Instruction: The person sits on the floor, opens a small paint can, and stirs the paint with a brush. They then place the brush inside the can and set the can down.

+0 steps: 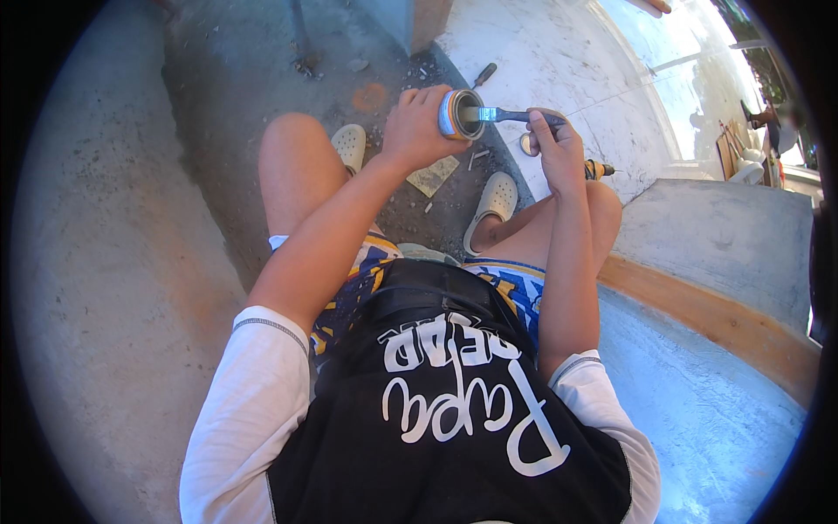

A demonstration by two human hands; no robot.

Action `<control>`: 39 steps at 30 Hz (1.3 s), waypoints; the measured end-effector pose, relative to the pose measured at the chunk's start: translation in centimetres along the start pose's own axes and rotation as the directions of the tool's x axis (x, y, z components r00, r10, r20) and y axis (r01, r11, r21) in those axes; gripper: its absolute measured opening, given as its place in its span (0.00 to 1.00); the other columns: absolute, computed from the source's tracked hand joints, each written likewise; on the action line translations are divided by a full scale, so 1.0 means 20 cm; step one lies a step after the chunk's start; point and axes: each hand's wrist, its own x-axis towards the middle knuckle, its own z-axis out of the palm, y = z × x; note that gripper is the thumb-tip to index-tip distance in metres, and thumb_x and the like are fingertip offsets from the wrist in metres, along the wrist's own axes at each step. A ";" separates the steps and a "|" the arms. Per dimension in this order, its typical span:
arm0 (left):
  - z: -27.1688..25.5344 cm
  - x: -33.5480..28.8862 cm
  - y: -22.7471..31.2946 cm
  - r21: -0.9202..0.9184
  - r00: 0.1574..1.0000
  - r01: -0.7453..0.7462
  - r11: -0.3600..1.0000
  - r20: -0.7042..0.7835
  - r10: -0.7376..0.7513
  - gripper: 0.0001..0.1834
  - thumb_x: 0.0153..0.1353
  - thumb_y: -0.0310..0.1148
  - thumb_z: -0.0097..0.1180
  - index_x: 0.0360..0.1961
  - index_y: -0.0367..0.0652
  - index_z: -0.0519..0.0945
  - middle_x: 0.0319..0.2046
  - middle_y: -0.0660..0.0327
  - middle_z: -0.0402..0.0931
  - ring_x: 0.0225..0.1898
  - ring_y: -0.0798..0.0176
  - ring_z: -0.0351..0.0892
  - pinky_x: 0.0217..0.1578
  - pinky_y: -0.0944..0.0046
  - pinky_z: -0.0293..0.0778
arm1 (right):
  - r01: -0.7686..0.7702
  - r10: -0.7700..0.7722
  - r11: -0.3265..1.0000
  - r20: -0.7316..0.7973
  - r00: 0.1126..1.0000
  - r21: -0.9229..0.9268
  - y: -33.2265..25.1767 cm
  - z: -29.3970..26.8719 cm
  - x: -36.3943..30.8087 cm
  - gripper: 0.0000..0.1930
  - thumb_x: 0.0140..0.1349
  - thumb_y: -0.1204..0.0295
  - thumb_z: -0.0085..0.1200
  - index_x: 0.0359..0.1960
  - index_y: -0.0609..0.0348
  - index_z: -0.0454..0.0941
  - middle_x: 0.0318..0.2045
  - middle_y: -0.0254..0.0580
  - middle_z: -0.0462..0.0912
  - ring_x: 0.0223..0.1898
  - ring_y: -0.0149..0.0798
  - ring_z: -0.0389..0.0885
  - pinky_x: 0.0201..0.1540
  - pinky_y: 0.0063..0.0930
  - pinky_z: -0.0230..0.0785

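My left hand (419,127) is wrapped round a small open tin can (449,115) with an orange and white label, tilted so its mouth faces right. In my right hand (559,144) is a paintbrush (512,115) with a dark handle and a shiny metal ferrule, held level by the handle. The brush's bristles reach into the can's mouth; how deep they sit inside is hard to see. A round lid (527,144) lies on the white surface just below the brush handle.
Beyond the can lies a screwdriver (485,74). A yellowish square sheet (434,175) and small debris lie on the floor between my clogs (496,199). A yellow and black tool (598,168) is beside my right knee. A wooden board (711,319) runs along the right.
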 end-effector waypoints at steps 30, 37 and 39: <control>-0.01 0.01 0.00 0.043 1.000 0.005 0.999 -0.024 -0.004 0.48 0.40 0.54 0.80 0.62 0.45 0.77 0.56 0.55 0.80 0.60 0.46 0.74 0.60 0.49 0.73 | -0.172 0.123 0.921 0.156 0.980 0.350 0.00 -0.07 0.01 0.15 0.75 0.63 0.58 0.51 0.63 0.81 0.34 0.39 0.84 0.28 0.26 0.77 0.31 0.20 0.71; -0.01 0.02 0.00 0.019 0.997 0.041 0.999 -0.066 -0.039 0.48 0.40 0.55 0.80 0.61 0.45 0.77 0.57 0.55 0.80 0.60 0.44 0.73 0.60 0.48 0.73 | -0.015 -0.001 0.991 0.111 0.994 0.137 -0.02 -0.01 -0.02 0.14 0.76 0.66 0.56 0.50 0.66 0.83 0.30 0.36 0.81 0.27 0.23 0.75 0.30 0.20 0.71; -0.01 0.02 0.00 0.031 0.997 0.031 0.999 -0.070 -0.029 0.48 0.40 0.55 0.80 0.61 0.44 0.77 0.57 0.55 0.80 0.60 0.44 0.73 0.60 0.49 0.73 | -0.012 0.000 0.994 0.109 0.994 0.111 -0.02 -0.01 -0.02 0.14 0.76 0.67 0.55 0.50 0.67 0.83 0.29 0.35 0.80 0.27 0.23 0.74 0.29 0.19 0.70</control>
